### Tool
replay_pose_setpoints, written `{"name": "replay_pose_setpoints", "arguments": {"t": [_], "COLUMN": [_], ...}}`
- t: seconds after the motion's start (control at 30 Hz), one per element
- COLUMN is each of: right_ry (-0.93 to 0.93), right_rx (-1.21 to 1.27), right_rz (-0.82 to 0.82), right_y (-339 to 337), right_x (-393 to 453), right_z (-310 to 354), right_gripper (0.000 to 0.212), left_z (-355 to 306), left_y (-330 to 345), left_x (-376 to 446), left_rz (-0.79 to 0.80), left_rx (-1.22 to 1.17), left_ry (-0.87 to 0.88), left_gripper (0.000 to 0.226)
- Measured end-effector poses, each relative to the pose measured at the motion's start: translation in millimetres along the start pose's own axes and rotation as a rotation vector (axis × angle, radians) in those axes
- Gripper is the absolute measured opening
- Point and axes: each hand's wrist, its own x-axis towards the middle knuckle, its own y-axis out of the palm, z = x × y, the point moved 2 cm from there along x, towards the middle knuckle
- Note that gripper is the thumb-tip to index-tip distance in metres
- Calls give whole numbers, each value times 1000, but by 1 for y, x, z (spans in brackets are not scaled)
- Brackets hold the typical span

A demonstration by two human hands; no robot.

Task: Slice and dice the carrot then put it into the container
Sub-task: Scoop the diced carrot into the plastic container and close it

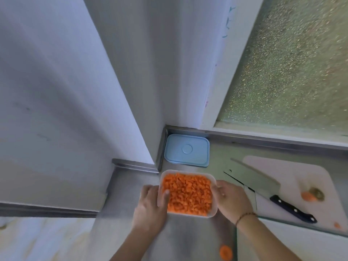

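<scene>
A shallow white container (188, 172) holds a full layer of diced carrot (188, 193) on the steel counter. My left hand (150, 206) grips its left rim, thumb inside over the carrot. My right hand (229, 198) holds the right rim. A cleaver (263, 187) with a black handle lies on the white cutting board (305, 178) to the right. A carrot end piece (308, 196) sits on the board beside a green stem stub. A carrot slice (226, 252) lies on the counter near the bottom edge.
A pale blue lid (186, 150) lies flat in the counter's back corner, just behind the container. White walls rise at the left and centre, and a frosted window (291, 72) at the right. A small carrot bit (337, 225) rests at the board's near corner.
</scene>
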Motion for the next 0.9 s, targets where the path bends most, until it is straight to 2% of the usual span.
{"name": "replay_pose_setpoints", "arguments": {"t": [0.1,0.2,0.27,0.4,0.5,0.63,0.77,0.83,0.9], "right_ry": [15,114,190,225,253,289,218,177,51], "right_rx": [57,101,45,-40,-43,40,133,224,229], "right_rz": [-128,-59,-29,-65,-89,-98,-116,-183,-295], "right_y": [-23,-28,-22,-8,-4,-6,-13,-24,-40], "right_x": [36,84,110,134,131,121,109,100,87], "right_z": [13,27,27,22,22,20,15,13,12], "right_gripper": [51,35,25,16,13,9,8,8,12], "left_z": [-22,-52,-70,-89,-73,-49,-51,-57,-66], "left_y": [-17,-28,-31,-18,-5,-6,-14,-16,-19], "left_x": [28,62,78,81,82,67,65,70,71], "left_rz": [-52,-56,-28,103,203,214,121,80,70], "left_rx": [90,217,272,577,614,495,295,183,3], "left_ry": [117,137,140,203,186,86,160,162,59], "left_gripper": [65,34,32,34,34,20,20,19,25]}}
